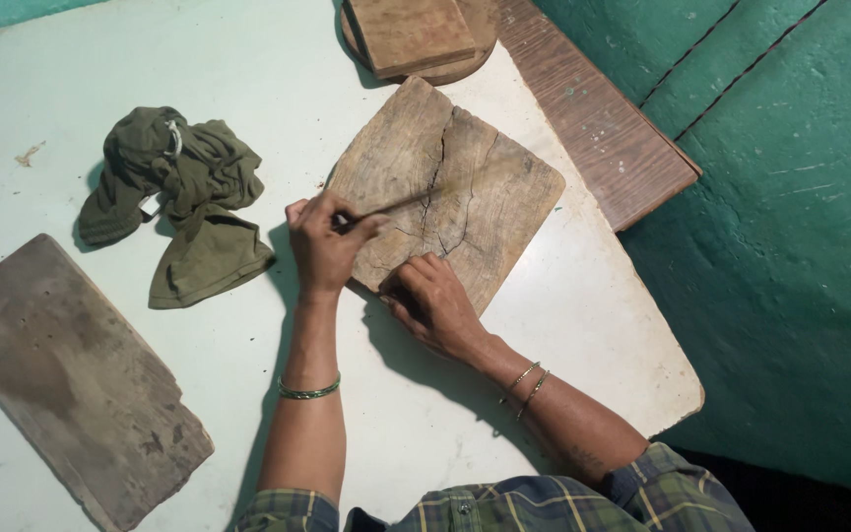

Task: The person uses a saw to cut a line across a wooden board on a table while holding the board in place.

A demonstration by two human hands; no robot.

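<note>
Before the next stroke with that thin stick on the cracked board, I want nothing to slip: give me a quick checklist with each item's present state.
1. Left hand grips the thin stick: ok.
2. Stick tip rests on the cracked wooden board, near the crack: ok.
3. Right hand presses the board's near edge: ok.
4. Board lies flat on the pale table: ok.
5. Green cloth lies apart from the board: ok.
6. What coats the stick's tip: cannot tell.
</note>
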